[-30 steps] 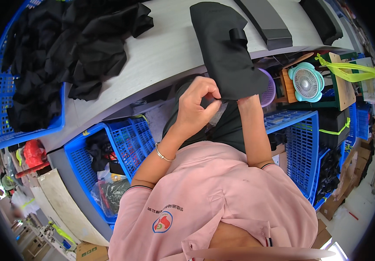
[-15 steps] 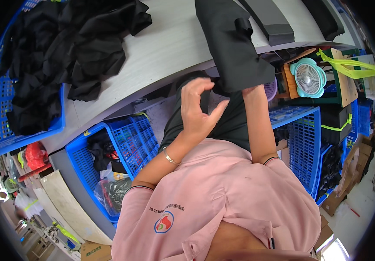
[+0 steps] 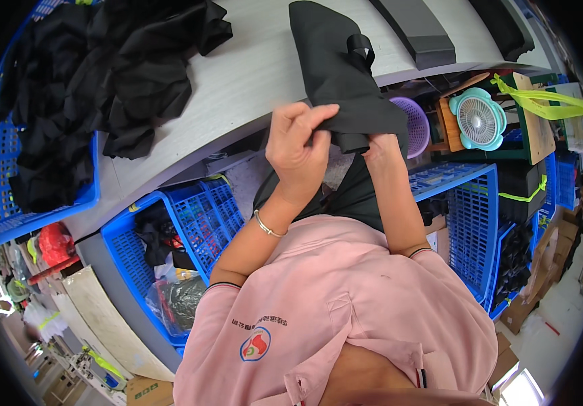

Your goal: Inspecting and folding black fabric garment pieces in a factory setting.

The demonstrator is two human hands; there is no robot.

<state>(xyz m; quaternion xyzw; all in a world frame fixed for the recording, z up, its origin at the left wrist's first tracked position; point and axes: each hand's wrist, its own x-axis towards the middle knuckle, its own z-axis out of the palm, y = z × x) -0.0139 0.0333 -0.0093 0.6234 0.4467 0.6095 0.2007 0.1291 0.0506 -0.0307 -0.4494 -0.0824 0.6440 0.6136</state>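
Observation:
A long black fabric pouch (image 3: 345, 91) with a small strap loop (image 3: 360, 49) on its side reaches from the grey table toward my body. My left hand (image 3: 297, 145), a bangle on its wrist, is at the pouch's near left edge, thumb and forefinger closed on the cloth. At the near end my right hand (image 3: 381, 143) goes in under the cloth. Its fingers are hidden inside, so their grip does not show.
Heaped black fabric (image 3: 102, 81) fills a blue basket (image 3: 41, 227) and spreads over the grey table (image 3: 244, 74). A dark grey block (image 3: 416, 34) lies at the far right. Blue crates (image 3: 139, 250) flank my legs. A purple basket (image 3: 418, 128) and turquoise fan (image 3: 479, 118) are on the right.
My left hand has come up to the pouch's edge and its fingers have closed on it. The pouch and my right hand have shifted slightly left, and the strap loop now stands out.

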